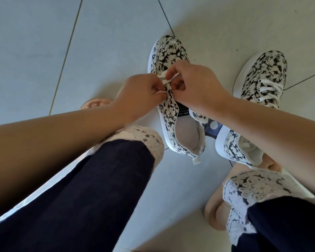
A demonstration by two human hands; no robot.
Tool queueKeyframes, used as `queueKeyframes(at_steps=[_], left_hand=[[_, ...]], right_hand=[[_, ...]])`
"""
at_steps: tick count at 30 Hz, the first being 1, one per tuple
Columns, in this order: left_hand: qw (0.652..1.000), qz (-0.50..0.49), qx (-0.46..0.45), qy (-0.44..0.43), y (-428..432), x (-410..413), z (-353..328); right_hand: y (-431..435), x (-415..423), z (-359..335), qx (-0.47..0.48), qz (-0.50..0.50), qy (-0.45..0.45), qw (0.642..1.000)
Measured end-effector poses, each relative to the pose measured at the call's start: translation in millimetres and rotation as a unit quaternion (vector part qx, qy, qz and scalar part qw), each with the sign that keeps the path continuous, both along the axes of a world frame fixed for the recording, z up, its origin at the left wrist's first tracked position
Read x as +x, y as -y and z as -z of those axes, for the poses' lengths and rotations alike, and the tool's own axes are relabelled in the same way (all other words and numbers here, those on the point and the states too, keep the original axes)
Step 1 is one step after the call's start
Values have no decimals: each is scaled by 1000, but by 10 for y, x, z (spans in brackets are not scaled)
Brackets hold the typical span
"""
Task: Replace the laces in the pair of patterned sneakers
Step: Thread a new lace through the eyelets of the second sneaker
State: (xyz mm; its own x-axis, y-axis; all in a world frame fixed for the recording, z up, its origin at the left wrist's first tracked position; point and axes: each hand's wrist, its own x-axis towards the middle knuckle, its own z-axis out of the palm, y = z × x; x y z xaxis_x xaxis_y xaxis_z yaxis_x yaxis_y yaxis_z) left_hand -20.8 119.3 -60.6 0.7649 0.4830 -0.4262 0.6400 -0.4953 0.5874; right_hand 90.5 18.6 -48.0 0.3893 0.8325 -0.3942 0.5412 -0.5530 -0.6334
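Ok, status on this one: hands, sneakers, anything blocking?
Left hand and right hand both pinch flat white lace on black-and-white patterned canvas sneaker, upper eyelets empty. Matching sneaker beside it already laced. Nothing blocking.

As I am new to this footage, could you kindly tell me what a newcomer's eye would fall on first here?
Both hands meet at mid-frame: the left hand and the right hand pinch a flat white lace over the black-and-white floral canvas sneaker standing on the pale grey tiled floor. To its right stands the matching second sneaker, already threaded with white laces.
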Motion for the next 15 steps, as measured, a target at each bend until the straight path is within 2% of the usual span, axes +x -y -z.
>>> queueKeyframes(at_steps=[5, 7, 8, 9, 11, 13, 15], left_hand=[[997, -15, 4, 78, 26, -55, -75], [996, -7, -4, 84, 48, -27, -115], [998, 0, -10, 68, 70, -3, -121], [999, 11, -10, 43, 99, 22, -119], [1000, 25, -1, 4, 151, 64, -102], [1000, 21, 3, 1, 175, 86, -98], [1000, 17, 8, 4, 178, 81, -99]], right_hand=[[112, 67, -135, 46, 6, 63, 997], [165, 112, -205, 83, 46, 9, 995], [176, 129, -235, 101, 100, -61, 988], [163, 152, -264, 115, 176, -153, 966], [120, 241, -280, 125, 333, -325, 877], [105, 408, -334, 144, 433, -394, 798], [152, 683, -398, 187, 497, -393, 751]])
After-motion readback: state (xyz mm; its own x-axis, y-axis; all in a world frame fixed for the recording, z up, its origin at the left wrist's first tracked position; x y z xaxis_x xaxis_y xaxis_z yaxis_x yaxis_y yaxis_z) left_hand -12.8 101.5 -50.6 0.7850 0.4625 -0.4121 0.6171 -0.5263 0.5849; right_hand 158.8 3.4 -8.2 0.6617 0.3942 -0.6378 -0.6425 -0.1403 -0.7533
